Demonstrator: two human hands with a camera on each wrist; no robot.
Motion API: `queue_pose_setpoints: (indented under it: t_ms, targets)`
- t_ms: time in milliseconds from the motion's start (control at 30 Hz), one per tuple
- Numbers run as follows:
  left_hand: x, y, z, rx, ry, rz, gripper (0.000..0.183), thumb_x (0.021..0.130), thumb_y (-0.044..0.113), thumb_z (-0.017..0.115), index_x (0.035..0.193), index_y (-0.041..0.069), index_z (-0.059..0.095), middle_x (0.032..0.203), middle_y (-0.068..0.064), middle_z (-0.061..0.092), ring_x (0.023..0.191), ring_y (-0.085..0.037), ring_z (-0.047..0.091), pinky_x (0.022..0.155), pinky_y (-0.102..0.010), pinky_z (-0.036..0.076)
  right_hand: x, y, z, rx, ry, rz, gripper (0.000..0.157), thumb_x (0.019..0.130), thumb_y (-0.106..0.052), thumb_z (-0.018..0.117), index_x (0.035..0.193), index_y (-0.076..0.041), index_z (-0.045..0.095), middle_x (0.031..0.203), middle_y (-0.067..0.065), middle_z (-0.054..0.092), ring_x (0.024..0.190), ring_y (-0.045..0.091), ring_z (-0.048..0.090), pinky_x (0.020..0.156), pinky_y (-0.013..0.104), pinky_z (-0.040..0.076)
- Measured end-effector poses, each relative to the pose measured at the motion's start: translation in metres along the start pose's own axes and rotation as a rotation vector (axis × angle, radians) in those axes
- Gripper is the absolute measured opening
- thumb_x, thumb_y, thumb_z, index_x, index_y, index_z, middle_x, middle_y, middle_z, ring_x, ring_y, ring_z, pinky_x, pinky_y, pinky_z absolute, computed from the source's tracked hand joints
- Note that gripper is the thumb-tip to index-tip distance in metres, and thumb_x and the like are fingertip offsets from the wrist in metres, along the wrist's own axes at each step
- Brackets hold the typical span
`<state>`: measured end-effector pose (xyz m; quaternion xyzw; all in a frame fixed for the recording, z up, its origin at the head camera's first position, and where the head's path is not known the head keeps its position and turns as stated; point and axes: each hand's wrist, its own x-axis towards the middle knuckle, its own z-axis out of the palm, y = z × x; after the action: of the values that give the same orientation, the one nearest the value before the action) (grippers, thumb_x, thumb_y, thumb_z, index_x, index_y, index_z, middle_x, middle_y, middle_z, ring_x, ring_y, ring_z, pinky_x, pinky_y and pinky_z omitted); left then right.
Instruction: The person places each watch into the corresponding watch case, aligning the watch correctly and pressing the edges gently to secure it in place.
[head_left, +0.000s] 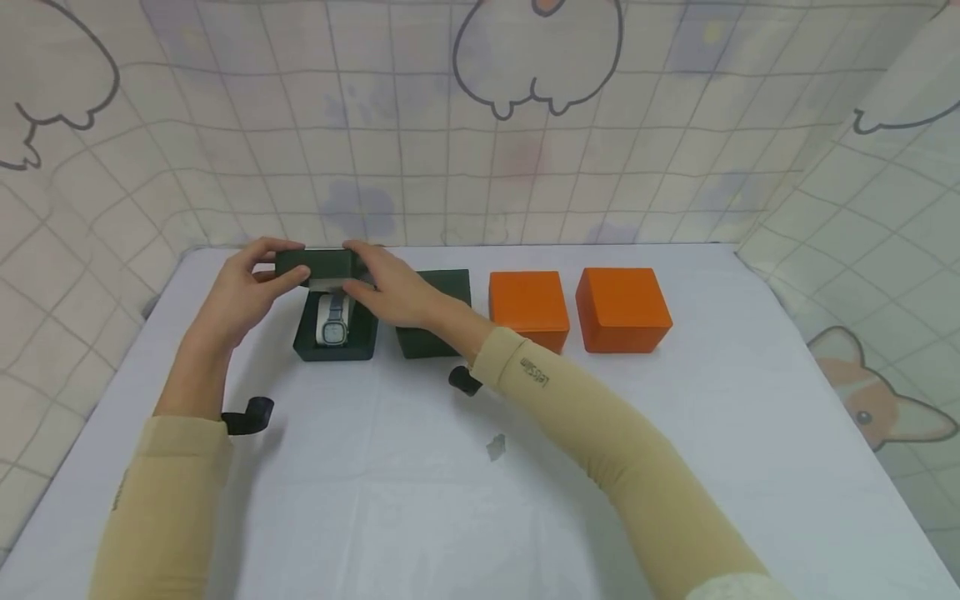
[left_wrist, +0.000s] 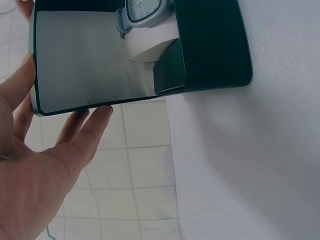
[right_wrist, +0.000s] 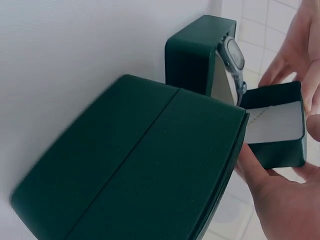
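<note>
A dark green watch box [head_left: 303, 343] stands at the back left with its hinged lid [head_left: 322, 262] raised. On a white cushion inside sits a grey-blue watch [head_left: 333, 329], its dial facing up. My left hand [head_left: 238, 292] holds the lid's left end between thumb and fingers. From the other end, my right hand [head_left: 397, 287] grips the same lid, thumb at its front edge. The left wrist view shows the lid's pale lining [left_wrist: 80, 60]; in the right wrist view the lid [right_wrist: 275, 155] leans back from the box.
Right beside the watch box is a closed green box [head_left: 427, 342], partly behind my right forearm. Two orange boxes [head_left: 528, 300] [head_left: 625, 300] stand farther right in the same row. A white cloth [head_left: 360, 500] covers the table, and a patterned curtain [head_left: 420, 150] hangs behind it.
</note>
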<state>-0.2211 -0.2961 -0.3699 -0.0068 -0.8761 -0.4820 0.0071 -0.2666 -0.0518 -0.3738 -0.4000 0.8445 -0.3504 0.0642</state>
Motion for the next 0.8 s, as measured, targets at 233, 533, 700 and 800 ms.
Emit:
queue_pose_setpoints:
  t_ms: [233,533,700,800]
  targets:
    - [-0.003,-0.004,0.002,-0.012,0.018,0.018,0.062,0.096,0.044,0.072,0.148,0.017,0.051,0.152,-0.02,0.034,0.139,-0.046,0.043,0.108,-0.071,0.032,0.002,0.001,0.002,0.019,0.028,0.001,0.053,0.109,-0.025,0.054,0.154,-0.003,0.036,0.151,0.013,0.047,0.139,0.019,0.043,0.113,0.023,0.033]
    - [-0.011,-0.005,0.007,-0.002,0.059,0.049,0.058,0.096,0.039,0.073,0.145,0.013,0.055,0.147,-0.018,0.042,0.14,-0.048,0.04,0.107,-0.069,0.037,0.0,0.003,0.003,0.083,0.068,0.002,0.048,0.105,-0.022,0.062,0.146,-0.005,0.045,0.141,0.012,0.053,0.121,0.018,0.055,0.098,0.023,0.047]
    - [-0.016,-0.007,0.009,-0.01,0.073,0.035,0.058,0.096,0.038,0.074,0.145,0.013,0.056,0.152,-0.016,0.042,0.141,-0.047,0.039,0.108,-0.069,0.036,-0.001,0.003,0.005,0.118,0.071,0.015,0.047,0.102,-0.02,0.067,0.143,-0.006,0.05,0.138,0.01,0.055,0.122,0.017,0.055,0.095,0.02,0.049]
    - [-0.017,-0.008,0.009,-0.013,0.074,0.029,0.058,0.096,0.037,0.074,0.146,0.013,0.055,0.155,-0.013,0.041,0.142,-0.045,0.038,0.108,-0.069,0.036,-0.002,0.003,0.006,0.117,0.079,0.021,0.046,0.101,-0.02,0.069,0.142,-0.007,0.051,0.135,0.009,0.057,0.12,0.016,0.056,0.095,0.02,0.048]
